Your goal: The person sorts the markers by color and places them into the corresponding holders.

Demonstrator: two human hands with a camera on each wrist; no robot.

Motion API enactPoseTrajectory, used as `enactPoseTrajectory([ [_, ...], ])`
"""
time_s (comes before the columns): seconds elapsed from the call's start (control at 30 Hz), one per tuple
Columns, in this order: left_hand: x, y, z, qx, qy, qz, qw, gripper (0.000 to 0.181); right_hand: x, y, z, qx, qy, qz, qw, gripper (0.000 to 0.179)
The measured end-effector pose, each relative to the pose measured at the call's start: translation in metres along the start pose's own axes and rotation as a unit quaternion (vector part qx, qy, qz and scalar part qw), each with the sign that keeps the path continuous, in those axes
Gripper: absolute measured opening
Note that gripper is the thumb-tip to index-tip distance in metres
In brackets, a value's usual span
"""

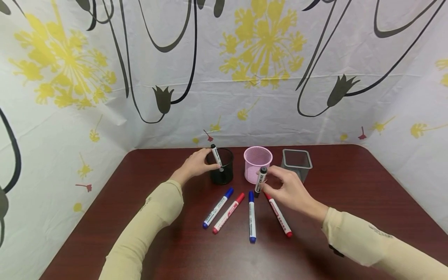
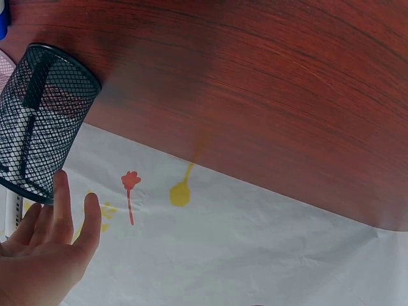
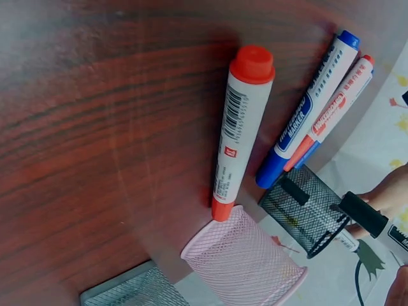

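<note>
one marker (image 1: 260,181) pinched by right fingers (image 1: 280,171), another marker (image 1: 216,155) half lost inside black cup (image 1: 224,178), left fingers' (image 1: 201,155) hold unclear

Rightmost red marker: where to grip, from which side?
I'd pinch the red marker mid-barrel, from above and slightly right: it's slim, lies flat, with a blue marker to its left and none to its right. Avoid its far end, close to the right hand in the head view.
</note>
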State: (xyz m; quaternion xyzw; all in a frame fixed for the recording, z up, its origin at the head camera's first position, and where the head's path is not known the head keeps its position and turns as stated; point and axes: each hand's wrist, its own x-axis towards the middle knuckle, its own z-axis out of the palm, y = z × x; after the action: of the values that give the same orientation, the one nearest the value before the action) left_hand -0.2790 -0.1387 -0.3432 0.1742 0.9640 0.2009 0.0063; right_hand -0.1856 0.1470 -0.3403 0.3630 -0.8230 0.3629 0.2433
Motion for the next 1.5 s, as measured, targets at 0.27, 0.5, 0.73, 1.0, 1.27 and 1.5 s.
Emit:
enactPoseTrajectory([
  [0.27, 0.0, -0.001, 0.0, 0.004, 0.001, 0.005, 1.0, 0.072, 0.01, -0.001, 0.004, 0.009, 0.011, -0.015, 0.9998, 0.024],
  [0.5, 0.002, -0.002, 0.001, 0.004, 0.002, 0.005, 1.0, 0.073, 0.015, -0.002, 0.006, 0.007, 0.012, -0.012, 0.9998, 0.022],
  [0.73, 0.001, -0.002, 0.0, -0.001, -0.002, -0.001, 1.0, 0.073, 0.02, -0.003, 0.01, 0.016, 0.014, -0.002, 0.9998, 0.022],
  [1.0, 0.002, -0.002, 0.001, -0.007, -0.002, 0.0, 1.0, 0.073, 0.029, -0.005, 0.016, 0.037, 0.01, 0.011, 0.9992, 0.022],
  [1.27, 0.001, -0.001, 0.0, -0.004, -0.003, 0.0, 1.0, 0.073, 0.038, -0.005, 0.021, 0.061, 0.006, 0.011, 0.998, 0.023],
  [1.5, 0.001, -0.002, 0.0, -0.006, -0.009, -0.007, 0.9999, 0.075, 0.044, -0.005, 0.026, 0.072, 0.015, 0.017, 0.9972, 0.023],
])
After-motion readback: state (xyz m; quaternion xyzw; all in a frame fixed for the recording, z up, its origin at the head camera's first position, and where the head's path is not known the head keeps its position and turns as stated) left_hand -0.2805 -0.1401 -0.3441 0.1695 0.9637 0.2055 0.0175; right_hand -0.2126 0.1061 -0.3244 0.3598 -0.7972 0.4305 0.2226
